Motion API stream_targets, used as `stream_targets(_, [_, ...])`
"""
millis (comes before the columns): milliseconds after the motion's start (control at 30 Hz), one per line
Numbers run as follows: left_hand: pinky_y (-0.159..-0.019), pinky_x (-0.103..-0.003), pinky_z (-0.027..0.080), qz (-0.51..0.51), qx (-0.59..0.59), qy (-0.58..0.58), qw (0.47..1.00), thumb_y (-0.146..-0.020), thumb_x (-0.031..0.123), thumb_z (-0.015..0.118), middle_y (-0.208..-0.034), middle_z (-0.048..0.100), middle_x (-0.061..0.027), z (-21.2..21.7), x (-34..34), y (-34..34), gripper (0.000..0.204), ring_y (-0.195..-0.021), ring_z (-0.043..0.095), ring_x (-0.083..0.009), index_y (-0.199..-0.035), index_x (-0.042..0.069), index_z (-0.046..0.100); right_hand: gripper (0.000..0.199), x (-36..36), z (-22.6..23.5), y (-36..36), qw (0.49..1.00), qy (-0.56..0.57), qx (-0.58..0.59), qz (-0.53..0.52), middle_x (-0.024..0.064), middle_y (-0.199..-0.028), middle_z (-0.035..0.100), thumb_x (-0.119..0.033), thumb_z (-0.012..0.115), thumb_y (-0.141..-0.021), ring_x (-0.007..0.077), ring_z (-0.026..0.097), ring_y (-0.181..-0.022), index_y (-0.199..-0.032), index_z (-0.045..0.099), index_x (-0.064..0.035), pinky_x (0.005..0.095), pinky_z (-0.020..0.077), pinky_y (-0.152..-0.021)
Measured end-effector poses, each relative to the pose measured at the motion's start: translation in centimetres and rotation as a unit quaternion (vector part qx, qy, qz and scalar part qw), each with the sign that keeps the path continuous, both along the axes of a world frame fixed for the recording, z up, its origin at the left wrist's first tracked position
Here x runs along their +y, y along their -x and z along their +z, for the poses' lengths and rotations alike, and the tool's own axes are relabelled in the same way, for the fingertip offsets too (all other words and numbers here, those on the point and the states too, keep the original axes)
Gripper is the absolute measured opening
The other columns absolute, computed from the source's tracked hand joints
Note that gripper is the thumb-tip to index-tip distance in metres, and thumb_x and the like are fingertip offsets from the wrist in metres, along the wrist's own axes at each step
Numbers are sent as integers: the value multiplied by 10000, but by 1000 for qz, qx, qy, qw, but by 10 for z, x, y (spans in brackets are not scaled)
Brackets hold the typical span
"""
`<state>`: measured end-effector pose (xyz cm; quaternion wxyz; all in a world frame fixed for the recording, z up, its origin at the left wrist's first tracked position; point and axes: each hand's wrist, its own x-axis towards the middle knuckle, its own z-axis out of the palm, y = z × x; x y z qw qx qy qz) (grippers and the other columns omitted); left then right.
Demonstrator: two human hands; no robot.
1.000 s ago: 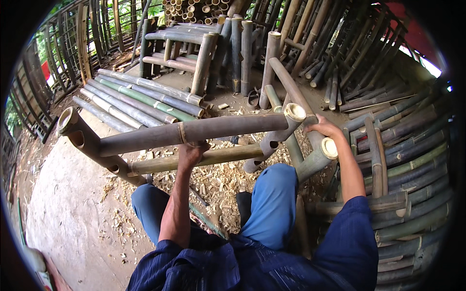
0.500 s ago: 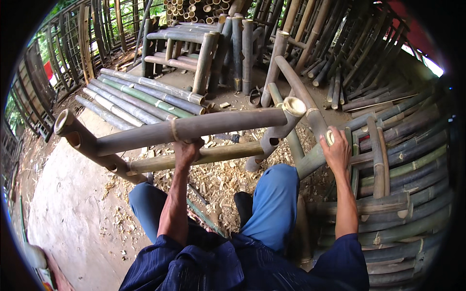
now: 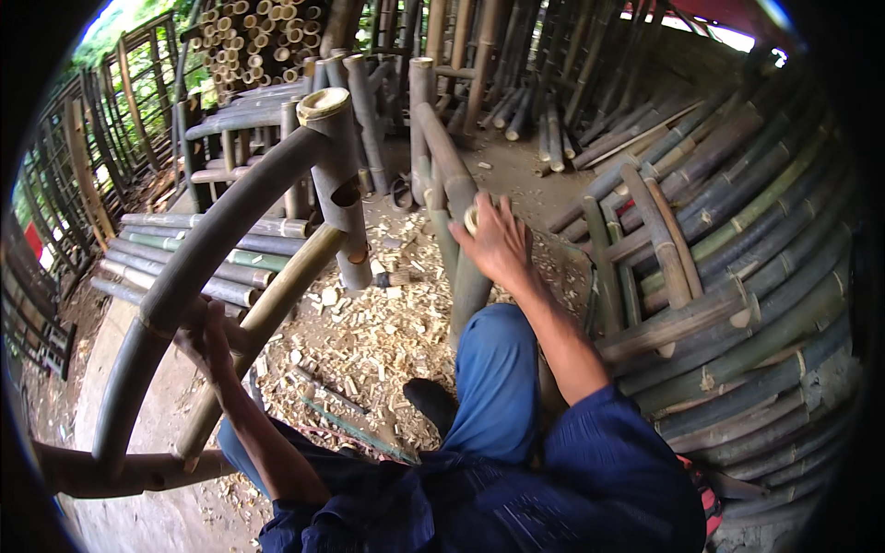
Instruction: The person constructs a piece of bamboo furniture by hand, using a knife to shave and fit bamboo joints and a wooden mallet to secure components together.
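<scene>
Bamboo frame (image 3: 230, 240) has swung from level to steeply tilted, centre-left of frame. Left hand (image 3: 207, 336) stays clenched on its rail. Right hand (image 3: 498, 241) has shifted, now grasping post (image 3: 461, 230); repositioning under way.

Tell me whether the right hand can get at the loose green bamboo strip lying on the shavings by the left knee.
Probably yes: the right hand rests on an upright bamboo post. The green strip lies uncovered on the shavings, though the raised right knee sits partly between.
</scene>
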<state>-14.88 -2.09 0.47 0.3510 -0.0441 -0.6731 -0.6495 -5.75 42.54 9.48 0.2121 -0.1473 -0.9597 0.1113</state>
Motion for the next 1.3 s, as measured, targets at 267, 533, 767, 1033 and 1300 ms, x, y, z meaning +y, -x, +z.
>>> stream_targets(267, [-921,-412,506,96,-39,106,989,-693,104,780,-937,682,-107,50,-10,-13,369,-892,643,-247,-1026,1,658,644,37,-7,-31,991,125,22,45,223,-1249,548,-525,691,-924,416,629,-1146,-1368,533,-87,508,530,-936])
stream_targets(533, [-770,-365,525,33,-5,166,986,-716,102,744,-810,636,-56,104,40,-28,451,-749,599,-184,-1140,6,623,694,37,-4,-44,989,113,-12,90,261,-1344,592,-518,687,-910,422,616,-1220,-1444,543,-97,501,510,-1011])
stream_targets(767, [-774,-402,546,-36,-36,246,968,-654,198,757,-854,687,-127,158,51,6,554,-779,649,-249,-1149,-15,623,644,59,13,-42,994,68,-30,79,259,-1287,601,-481,699,-869,437,614,-1194,-1319,578,-36,539,501,-1006])
stream_targets(1033, [-754,-416,575,-80,76,315,943,-649,181,833,-882,729,-172,197,118,27,424,-791,703,-251,-1004,-14,707,1084,102,95,-22,930,-106,308,170,267,-1562,315,-797,647,-822,453,326,-1468,-1618,306,-144,595,304,-1196])
stream_targets(1300, [-813,-390,573,-110,100,306,940,-626,146,802,-980,746,-163,229,135,40,538,-877,721,-269,-1135,10,693,869,99,29,65,750,446,433,225,187,-1345,441,-730,611,-893,330,459,-1223,-1454,405,-100,506,424,-1031])
